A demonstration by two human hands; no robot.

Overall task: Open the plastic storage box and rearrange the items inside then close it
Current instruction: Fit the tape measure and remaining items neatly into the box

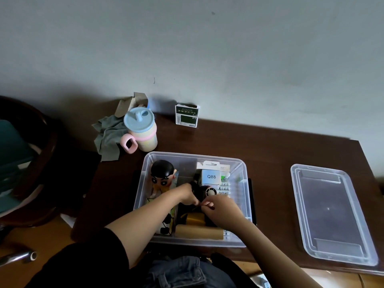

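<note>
One open box, one lid, and a small crowd of single items

On the bench stand one clear plastic storage box and one clear lid, one pastel sippy cup, one grey cloth, one green-and-white carton and one opened cardboard box. Inside the storage box: one cartoon boy figurine, one box marked Q88, one small fan, one cardboard tube and one yellow block. Two hands reach in: left hand, right hand.
</note>
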